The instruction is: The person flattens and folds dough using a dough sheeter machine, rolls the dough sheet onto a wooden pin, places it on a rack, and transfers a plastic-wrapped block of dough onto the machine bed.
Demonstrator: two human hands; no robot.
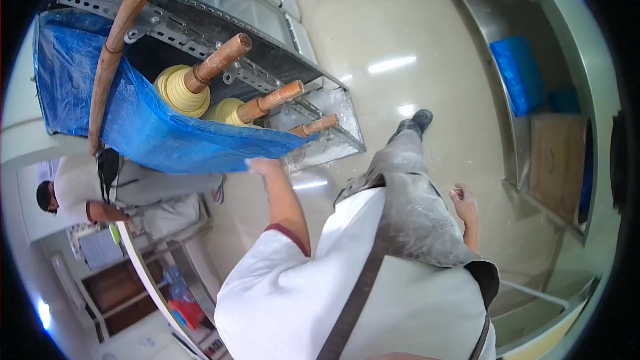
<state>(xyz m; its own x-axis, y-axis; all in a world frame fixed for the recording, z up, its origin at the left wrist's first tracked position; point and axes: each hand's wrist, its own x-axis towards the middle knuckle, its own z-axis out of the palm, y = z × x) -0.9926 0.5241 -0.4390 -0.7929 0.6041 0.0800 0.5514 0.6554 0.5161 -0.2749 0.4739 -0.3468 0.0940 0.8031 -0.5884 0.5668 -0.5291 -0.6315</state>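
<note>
My left hand (265,165) is beside the lower edge of a blue plastic sheet (193,140), fingers partly extended, holding nothing I can see. Whether it touches the sheet I cannot tell. Behind the sheet, thick pale-yellow rolls, which look like dough sheets (179,91), are wound on wooden rolling pins (220,61). Another yellow roll (229,111) sits on a second pin (272,101). My right hand (463,201) hangs by my right side, its fingers loosely bent and apart, with nothing in it. White powder marks my dark apron (427,220).
A perforated metal rack (180,23) frames the rolls at the left. Another person (133,183) bends over a work surface at the lower left. To the right, a metal shelf unit holds a blue bag (519,75) and a brown box (557,163). Shiny tiled floor (373,20) runs ahead.
</note>
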